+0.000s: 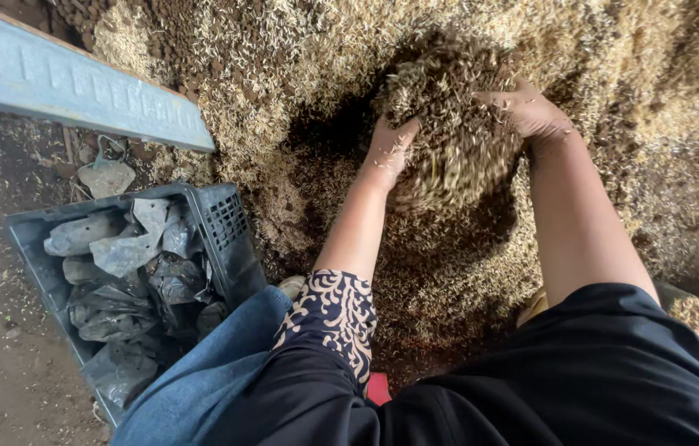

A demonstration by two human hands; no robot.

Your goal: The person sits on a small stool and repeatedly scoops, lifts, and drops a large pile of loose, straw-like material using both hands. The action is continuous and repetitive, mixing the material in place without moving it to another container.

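Husk-and-soil mix [448, 140] sat bunched between the left hand [388, 149] and right hand [531, 111], both cupped around it above the heap [283, 49], palms facing inward so the loose clump stayed together; a grey crate [225, 219] stood nearby.

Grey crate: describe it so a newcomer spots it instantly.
Start at the big heap of husks filling the upper frame. Down at its lower-left edge, beside the person's blue-clad knee, sits the crate. It alone has dark mesh walls, and it is packed with filled black plastic bags.

Dirt floor [2, 388]: big husk heap [300, 49], grey crate [225, 223] of dusty bags, grey beam [68, 83].
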